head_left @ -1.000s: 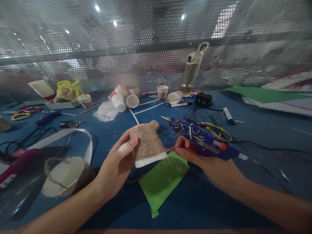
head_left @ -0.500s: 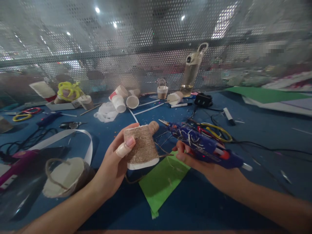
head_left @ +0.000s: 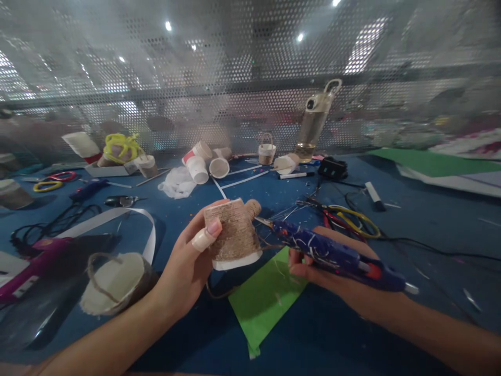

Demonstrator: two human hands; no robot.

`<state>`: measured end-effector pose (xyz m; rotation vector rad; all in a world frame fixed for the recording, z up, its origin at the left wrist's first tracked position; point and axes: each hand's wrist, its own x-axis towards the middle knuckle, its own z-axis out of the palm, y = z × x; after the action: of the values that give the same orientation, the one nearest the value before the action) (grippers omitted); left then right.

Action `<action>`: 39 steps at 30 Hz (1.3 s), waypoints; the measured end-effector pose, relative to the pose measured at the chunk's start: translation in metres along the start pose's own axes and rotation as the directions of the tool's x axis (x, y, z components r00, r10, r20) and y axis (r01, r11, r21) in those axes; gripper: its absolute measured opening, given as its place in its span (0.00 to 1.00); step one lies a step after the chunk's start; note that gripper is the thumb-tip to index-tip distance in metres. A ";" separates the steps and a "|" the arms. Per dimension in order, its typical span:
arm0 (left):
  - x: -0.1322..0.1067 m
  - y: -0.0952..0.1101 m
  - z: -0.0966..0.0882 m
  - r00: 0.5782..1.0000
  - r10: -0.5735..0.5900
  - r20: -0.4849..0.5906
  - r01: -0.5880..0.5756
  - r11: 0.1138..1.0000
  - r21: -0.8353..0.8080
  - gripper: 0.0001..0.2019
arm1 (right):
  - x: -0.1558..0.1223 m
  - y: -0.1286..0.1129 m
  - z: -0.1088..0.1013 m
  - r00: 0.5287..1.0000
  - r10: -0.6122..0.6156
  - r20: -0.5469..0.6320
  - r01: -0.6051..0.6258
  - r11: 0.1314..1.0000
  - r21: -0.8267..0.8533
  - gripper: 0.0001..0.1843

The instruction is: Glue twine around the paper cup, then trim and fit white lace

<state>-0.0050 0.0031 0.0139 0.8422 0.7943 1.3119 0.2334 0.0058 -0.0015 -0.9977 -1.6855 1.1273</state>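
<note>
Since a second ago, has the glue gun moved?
Yes. The glue gun in the right hand has come down toward the person: it overlapped the yellow-handled scissors before, and now sits below them, nozzle by the twine-wrapped cup.

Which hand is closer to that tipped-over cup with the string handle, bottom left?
Left. The left hand, holding the twine-wrapped cup, is just right of the tipped cup; the right hand grips the blue glue gun farther right.

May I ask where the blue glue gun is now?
In the head view the glue gun is right of centre, gripped by the right hand, its nozzle near the twine-wrapped cup in the left hand, above the green paper.
</note>
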 end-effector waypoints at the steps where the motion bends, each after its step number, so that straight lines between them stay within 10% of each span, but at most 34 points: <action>1: 0.000 0.000 -0.001 1.000 -0.001 -0.005 0.001 1.000 -0.004 0.25 | -0.001 -0.002 0.000 1.000 -0.021 -0.008 0.021 0.999 -0.027 0.09; 11: -0.001 0.002 -0.002 0.999 0.024 -0.035 -0.026 0.998 -0.050 0.25 | -0.004 -0.002 -0.003 0.982 -0.184 0.039 0.187 0.933 -0.308 0.12; 39: -0.001 0.001 -0.006 0.985 0.170 0.006 -0.170 0.982 0.082 0.21 | -0.001 0.006 -0.014 0.930 -0.268 0.252 0.345 0.873 -0.346 0.13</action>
<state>-0.0107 0.0030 0.0116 0.9930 0.7950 1.4378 0.2477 0.0098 -0.0042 -0.8230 -2.1975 0.7128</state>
